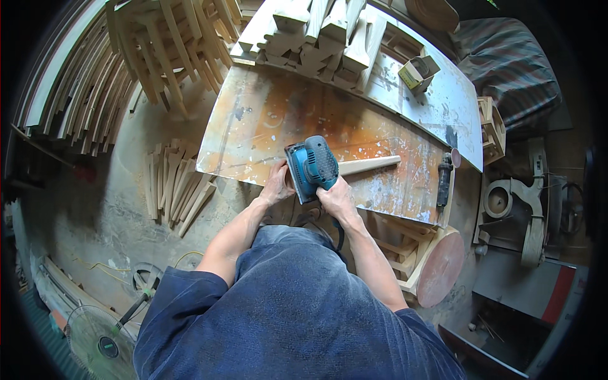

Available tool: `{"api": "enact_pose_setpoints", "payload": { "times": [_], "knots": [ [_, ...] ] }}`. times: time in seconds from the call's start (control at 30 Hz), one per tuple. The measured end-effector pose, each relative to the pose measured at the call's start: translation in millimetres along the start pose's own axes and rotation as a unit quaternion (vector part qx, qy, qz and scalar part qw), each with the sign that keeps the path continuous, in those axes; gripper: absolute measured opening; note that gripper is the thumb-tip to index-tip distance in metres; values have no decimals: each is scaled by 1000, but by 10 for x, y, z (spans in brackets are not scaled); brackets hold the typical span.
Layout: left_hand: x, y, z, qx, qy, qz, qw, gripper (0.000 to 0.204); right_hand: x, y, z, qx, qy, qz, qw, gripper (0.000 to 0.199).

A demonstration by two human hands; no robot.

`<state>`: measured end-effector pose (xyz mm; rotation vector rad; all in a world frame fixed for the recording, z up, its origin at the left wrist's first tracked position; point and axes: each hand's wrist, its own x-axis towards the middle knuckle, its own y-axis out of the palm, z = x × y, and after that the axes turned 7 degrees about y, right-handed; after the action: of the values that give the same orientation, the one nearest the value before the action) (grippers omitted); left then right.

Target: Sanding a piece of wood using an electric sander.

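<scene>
A teal electric sander (321, 163) is held tilted over the near edge of the worn workbench (253, 107), its flat pad turned toward the left. My right hand (337, 200) is closed around the rear of its body, where a dark cord hangs down. At the pad's left edge, my left hand (277, 183) has its fingers curled against the base; part of them is hidden behind it. A tapered, pale wooden piece (373, 164) lies on the bench just right of the sander, its left end hidden behind the tool.
Shaped wooden parts (354, 57) are stacked at the bench's back, beside a small box (418, 73). A black hand tool (444, 180) lies at the right edge. More wooden pieces (177, 183) lie on the floor at left. A fan (107, 345) stands lower left; machinery (532, 202) stands right.
</scene>
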<state>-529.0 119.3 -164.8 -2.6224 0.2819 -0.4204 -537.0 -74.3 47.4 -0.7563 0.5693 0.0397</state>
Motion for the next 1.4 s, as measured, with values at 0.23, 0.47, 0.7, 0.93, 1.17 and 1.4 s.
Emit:
{"api": "enact_pose_setpoints", "payload": {
  "times": [0.23, 0.47, 0.7, 0.93, 1.17, 1.4],
  "knots": [
    [-20, 10, -76, 23, -30, -4, 999, 92, 131, -329, -185, -7, 63, -17, 998, 32],
    [11, 41, -57, 23, -15, -36, 999, 89, 62, -106, 8, -50, 2, 11, 999, 34],
    [-33, 7, -71, 23, -26, -16, 999, 86, 132, -244, -46, -22, 8, -28, 999, 34],
    [5, 9, -76, 16, -8, -25, 1000, 79, 74, -71, 79, -88, -41, -33, 995, 32],
    [10, 8, -104, 16, -45, 13, 999, 87, 340, -473, -205, -21, 65, -59, 996, 31],
    [162, -11, 9, -1, -43, 88, 995, 107, 135, -58, 145, -103, 16, -37, 994, 34]
  ]
}}
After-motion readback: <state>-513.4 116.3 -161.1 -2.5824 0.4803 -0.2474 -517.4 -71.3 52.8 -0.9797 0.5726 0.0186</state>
